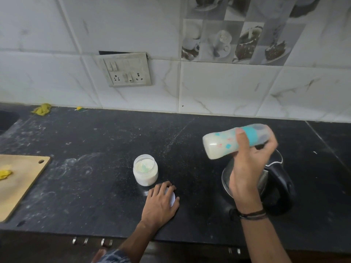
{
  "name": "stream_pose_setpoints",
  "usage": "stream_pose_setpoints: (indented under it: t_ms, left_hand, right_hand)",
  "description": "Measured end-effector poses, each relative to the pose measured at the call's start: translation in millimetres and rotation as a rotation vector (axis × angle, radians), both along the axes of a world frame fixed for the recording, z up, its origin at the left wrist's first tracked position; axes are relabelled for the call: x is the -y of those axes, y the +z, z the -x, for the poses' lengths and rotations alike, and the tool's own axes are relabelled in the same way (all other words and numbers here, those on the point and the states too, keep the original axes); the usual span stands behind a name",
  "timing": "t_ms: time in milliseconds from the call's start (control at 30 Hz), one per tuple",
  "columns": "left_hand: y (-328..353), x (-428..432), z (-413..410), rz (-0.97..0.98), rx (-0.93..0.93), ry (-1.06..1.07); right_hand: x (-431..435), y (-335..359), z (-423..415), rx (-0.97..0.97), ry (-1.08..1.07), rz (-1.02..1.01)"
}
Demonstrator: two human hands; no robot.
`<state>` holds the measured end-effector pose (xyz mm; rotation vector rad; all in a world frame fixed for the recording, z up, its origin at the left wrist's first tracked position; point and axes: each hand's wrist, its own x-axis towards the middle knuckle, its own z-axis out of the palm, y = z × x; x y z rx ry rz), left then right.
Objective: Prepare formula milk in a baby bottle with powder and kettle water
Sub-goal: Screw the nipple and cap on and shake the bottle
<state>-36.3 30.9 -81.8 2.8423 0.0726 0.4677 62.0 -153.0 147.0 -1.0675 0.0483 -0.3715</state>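
Left sleeve: blue patterned fabric at the lower frame edge, forearm reaching forward over the bench.
Left hand: palm down on the bench front, over the lid; fingers curve round its far edge, thumb sits at its right edge, holding it against the surface.
Lid: white, round, flat on the bench, mostly covered by the hand.
Powder jar: clear, uncapped, upright just beyond the left hand; white powder inside, with a pale green scoop partly buried in it.
Right hand: raised above the bench, fingers and thumb wrapped round the baby bottle near its teal collar.
Baby bottle: held in the air, tilted almost level, base to the left, capped end to the right; milky white liquid inside; slightly motion-blurred.
Wristbands: dark cords round the right wrist.
Kettle: steel body, black handle, standing on the bench below the right hand, partly hidden by the forearm.
Bench: black stone, dusted with white marks.
Cutting board: wooden, at the left edge, with a yellow scrap on it.
Yellow cloth: crumpled at the back by the tiled wall.
Switch plate: mounted on the wall, sitting crooked.
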Motion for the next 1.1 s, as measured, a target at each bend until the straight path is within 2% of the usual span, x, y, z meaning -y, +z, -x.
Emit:
stream_pose_setpoints:
  t_ms: [67,167,300,433,567,700,800,967,1100]
  left_hand:
    - [0,1,-1,-0.010,0.009,0.000]
    - [-2,-1,1,-0.007,0.012,-0.005]
    - [-1,1,0,-0.004,0.026,-0.001]
    - [-2,0,0,0.000,0.031,-0.005]
    - [-2,2,-1,-0.005,0.020,0.000]
    - [-4,-1,1,-0.005,0.019,-0.008]
    - [-7,-1,0,-0.009,0.007,-0.006]
    - [-8,-2,0,0.000,-0.001,-0.006]
    - [-7,1,0,-0.003,0.001,-0.004]
  right_hand:
    - [0,1,0,-0.028,-0.012,-0.034]
    - [-2,-3,4,-0.044,0.075,0.051]
    - [4,5,-1,0.008,-0.045,-0.053]
    - [0,7,1,-0.037,0.103,0.089]
    - [2,7,-1,-0.047,-0.032,-0.108]
    - [0,0,1,-0.101,0.049,0.000]
    - [6,6,-1,-0.074,-0.033,-0.123]
    - [4,0,1,-0.113,0.153,0.026]
    - [0,5,5,-0.178,0.120,-0.181]
